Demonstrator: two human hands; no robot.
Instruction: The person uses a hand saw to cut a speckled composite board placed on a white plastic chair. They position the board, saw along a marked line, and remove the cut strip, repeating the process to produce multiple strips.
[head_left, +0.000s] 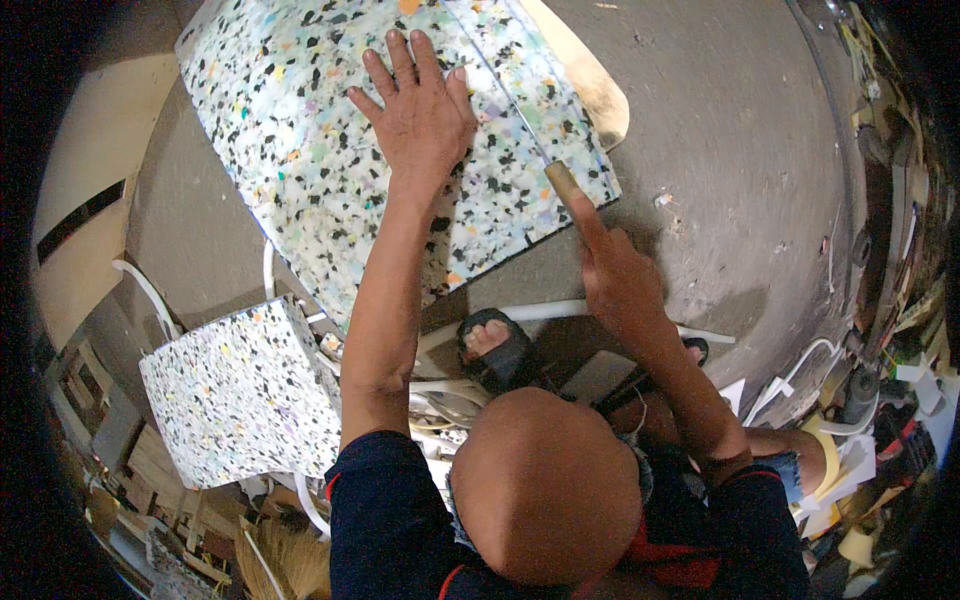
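In the head view, the left hand [425, 120] lies palm down with spread fingers on a large speckled foam sheet [310, 150], holding nothing, while the right hand [620, 275] is wrapped round the handle of a knife [557, 174], its index finger stretched along it. The knife sits just ahead and to the left of the right hand, and to the right of the left hand, above the sheet's right part. Its long axis slants, with the thin blade [533, 137] pointing away from the person and leftward, in line with a blue line on the sheet; where the tip ends is hard to tell. The sheet spreads under the left hand and beyond it, out past the upper edge, and its near edge climbs rightward toward the right hand. Ahead of the right hand, a tan panel [600, 90] shows past the sheet's right side. Nearer the person and left of the left hand lies a smaller speckled block [240, 395], with a white tube [268, 268] beside it.
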